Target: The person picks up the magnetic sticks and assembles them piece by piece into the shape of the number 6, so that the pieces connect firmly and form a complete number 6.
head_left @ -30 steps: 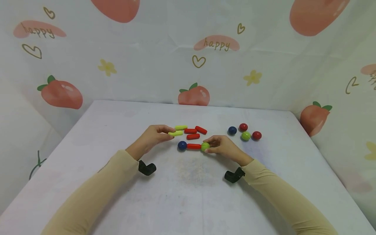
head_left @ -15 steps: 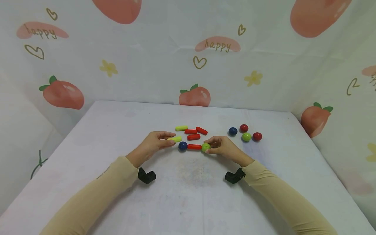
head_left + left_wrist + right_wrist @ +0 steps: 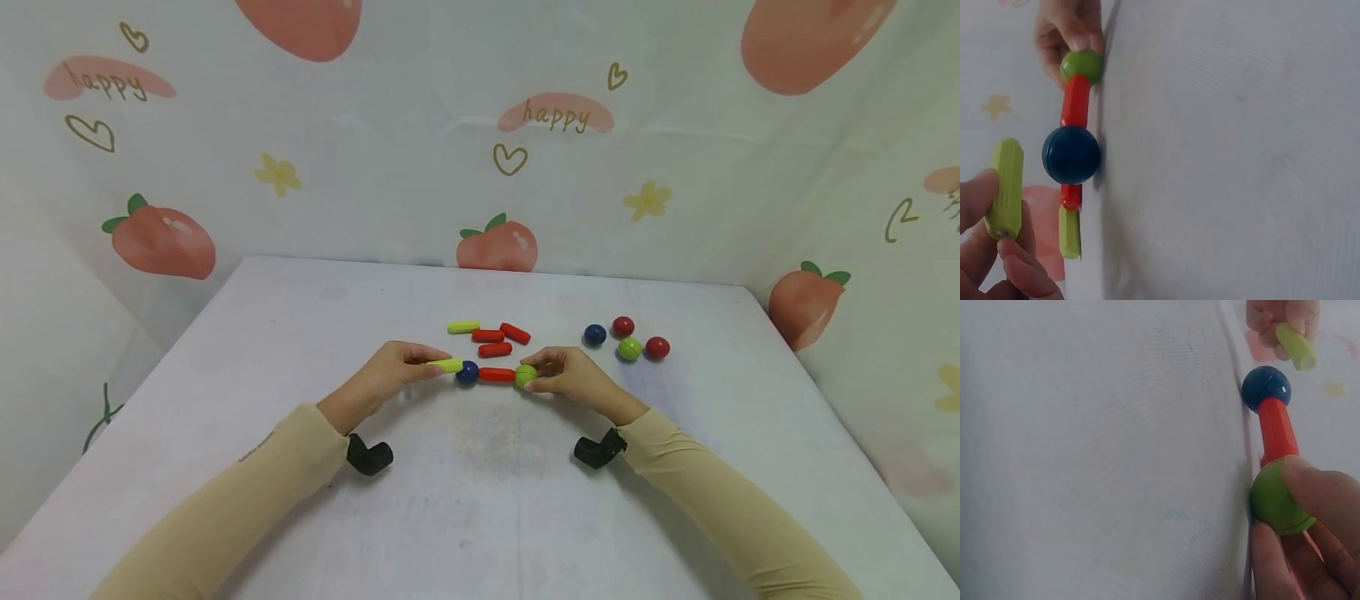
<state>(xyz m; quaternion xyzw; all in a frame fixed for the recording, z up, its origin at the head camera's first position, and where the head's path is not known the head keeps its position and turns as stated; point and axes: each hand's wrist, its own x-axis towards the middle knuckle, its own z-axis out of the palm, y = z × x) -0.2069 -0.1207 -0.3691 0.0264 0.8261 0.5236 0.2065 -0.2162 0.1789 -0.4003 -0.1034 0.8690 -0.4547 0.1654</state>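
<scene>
Yellow-green rod (image 3: 1007, 187) pinched in the left hand (image 3: 381, 372), just beside the blue ball (image 3: 1072, 155) of a short chain.

The right hand (image 3: 576, 377) pinches the green ball (image 3: 1274, 499) at the chain's opposite end; a straight red rod (image 3: 497, 375) links both balls between the hands. The yellow-green rod, held above the white tabletop (image 3: 450, 508), is elongated and grooved lengthwise, with a small grey spot at its end. The balls are smooth, each with a fine seam. Four loose balls (image 3: 629, 349) lie beyond the right hand.
</scene>
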